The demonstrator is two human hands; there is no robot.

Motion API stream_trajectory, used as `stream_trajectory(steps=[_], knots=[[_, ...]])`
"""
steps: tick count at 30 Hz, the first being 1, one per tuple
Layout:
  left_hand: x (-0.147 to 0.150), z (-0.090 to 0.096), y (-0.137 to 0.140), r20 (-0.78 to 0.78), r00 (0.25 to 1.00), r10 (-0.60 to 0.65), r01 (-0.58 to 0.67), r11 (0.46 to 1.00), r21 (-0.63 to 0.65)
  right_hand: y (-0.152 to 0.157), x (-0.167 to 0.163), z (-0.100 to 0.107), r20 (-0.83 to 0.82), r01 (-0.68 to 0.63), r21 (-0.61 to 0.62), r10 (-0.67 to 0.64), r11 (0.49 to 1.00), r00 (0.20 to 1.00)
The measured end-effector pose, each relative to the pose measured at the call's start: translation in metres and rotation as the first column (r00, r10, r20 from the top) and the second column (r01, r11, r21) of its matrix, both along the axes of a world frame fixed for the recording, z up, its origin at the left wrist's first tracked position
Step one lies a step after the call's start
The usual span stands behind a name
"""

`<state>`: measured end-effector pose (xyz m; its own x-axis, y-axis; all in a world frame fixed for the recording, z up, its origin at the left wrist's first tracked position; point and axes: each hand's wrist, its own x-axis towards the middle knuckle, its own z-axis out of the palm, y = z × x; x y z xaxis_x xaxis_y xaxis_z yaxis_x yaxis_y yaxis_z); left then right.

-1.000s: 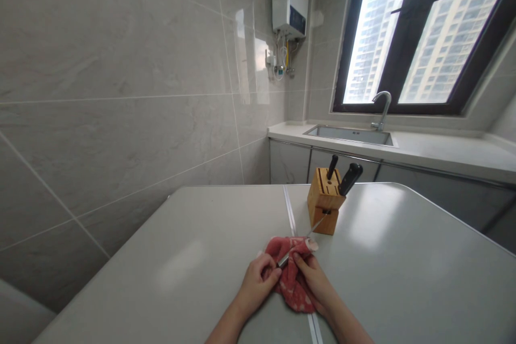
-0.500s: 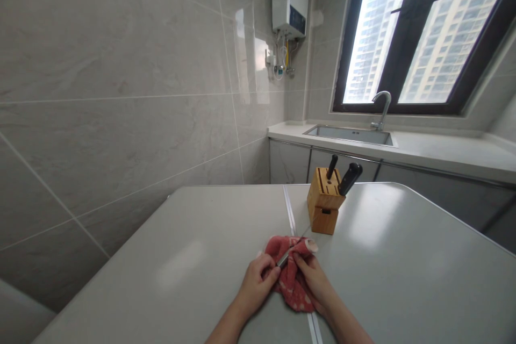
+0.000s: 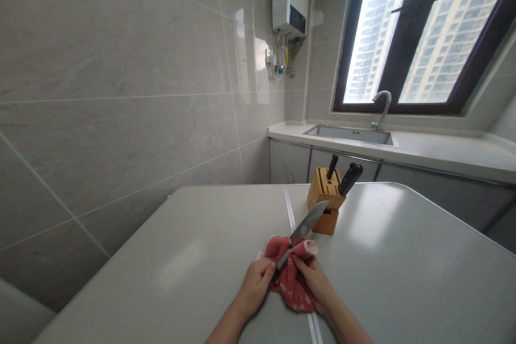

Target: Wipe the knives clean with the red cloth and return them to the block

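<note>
A kitchen knife (image 3: 308, 224) points up and to the right, its broad blade bare and its tip in front of the knife block. My left hand (image 3: 258, 279) is closed round the dark handle of the knife. A red cloth (image 3: 291, 285) with pale spots lies bunched around and under the handle. My right hand (image 3: 313, 278) pinches the cloth's right side, just right of the knife. The wooden knife block (image 3: 322, 188) stands beyond the hands with two black-handled knives in it, one thin and one thick.
The pale table (image 3: 193, 258) carries all this, with a white seam strip (image 3: 288, 207) running across it. Behind it stands a counter (image 3: 439, 142) with a sink (image 3: 346, 134) and faucet (image 3: 385, 110). A tiled wall (image 3: 141, 140) borders the left.
The knife has turned about its length, so its blade now shows broadside instead of as a thin edge. My left hand has shifted its grip on the handle; the right hand has barely moved.
</note>
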<state>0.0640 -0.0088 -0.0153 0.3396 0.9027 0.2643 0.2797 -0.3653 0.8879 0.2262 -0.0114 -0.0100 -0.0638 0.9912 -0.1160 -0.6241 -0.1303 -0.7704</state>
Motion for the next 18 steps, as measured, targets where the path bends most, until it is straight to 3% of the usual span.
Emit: stream_trajectory(steps=[9,18], knots=[[0.0,0.0021,0.0002,-0.059,0.998,0.002,0.003,0.997,0.077,-0.0022,0.0051,0.0022,0.249,-0.033,0.108,0.006,0.994,0.969],[0.0004,0.0034,-0.0013,-0.071,0.997,0.008,-0.002,0.997,0.081,-0.0023,0.0054,-0.0059,0.296,-0.104,0.17,0.05,0.98,0.954]])
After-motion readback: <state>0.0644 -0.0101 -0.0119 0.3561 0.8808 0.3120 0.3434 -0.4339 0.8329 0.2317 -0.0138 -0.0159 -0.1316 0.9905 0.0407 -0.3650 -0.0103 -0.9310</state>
